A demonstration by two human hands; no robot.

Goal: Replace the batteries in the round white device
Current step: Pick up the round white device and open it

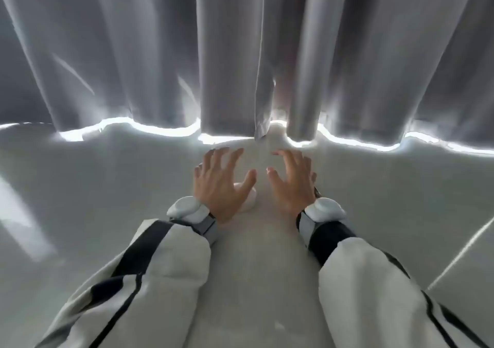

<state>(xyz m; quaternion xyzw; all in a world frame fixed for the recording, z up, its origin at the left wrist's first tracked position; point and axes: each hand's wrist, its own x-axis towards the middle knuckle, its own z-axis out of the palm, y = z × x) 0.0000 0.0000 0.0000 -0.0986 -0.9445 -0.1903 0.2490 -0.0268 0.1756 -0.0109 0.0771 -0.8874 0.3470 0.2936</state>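
Grey pleated curtains (240,53) hang at twelve o'clock over a pale glossy floor (107,200). Both hands hover spread, empty: left hand (222,184) covers the round white plastic device (250,200), right hand (291,184) just beside at three o'clock. Best to grip its rim first, then turn it over.

Curtain (227,53): grey woven cloth, matt, soft folds, faint sheen where light hits. Floor (107,187): pale, smooth, semi-glossy (reflects the bright strip under the hem). Sleeves (165,273): off-white fleecy cloth, matt, with dark smooth-looking stripes. Wrist units (187,207): white hard plastic, smooth, low gloss, on grey fabric straps. Round white device (250,200): smooth white plastic, mostly hidden.
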